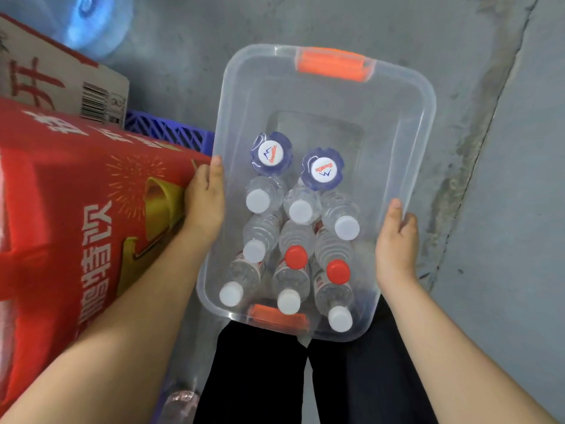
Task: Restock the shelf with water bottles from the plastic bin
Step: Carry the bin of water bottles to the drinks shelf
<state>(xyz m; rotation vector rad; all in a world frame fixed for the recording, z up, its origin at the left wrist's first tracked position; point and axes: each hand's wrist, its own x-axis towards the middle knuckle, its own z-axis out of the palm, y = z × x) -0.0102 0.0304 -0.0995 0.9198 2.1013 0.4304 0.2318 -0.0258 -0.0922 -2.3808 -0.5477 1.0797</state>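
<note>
Head view looks straight down onto a grey concrete floor point(189, 56). Biggest on the left is a red carton point(61, 224) with white Chinese characters and a gold firework burst; the print lies upside down to me and I cannot read it. A clear plastic bin point(397, 117) with orange handles point(331, 65) at both ends is held over the person's dark trousers point(260, 377). Behind the carton sit a brown cardboard box point(61, 78) bearing a red "开" and a barcode, a blue crate point(168, 133) beside it, and a blurred blue water jug point(91, 22) further back. The left hand point(204, 203) grips the bin's left rim, thumb on top; the right hand point(397, 240) grips the right rim. The water bottles point(301, 211) stand upright, packed into the bin's near half: seven white caps point(258, 201), two red caps point(296, 257), and two printed caps point(269, 153) whose blue-and-red logo is too small to read.
</note>
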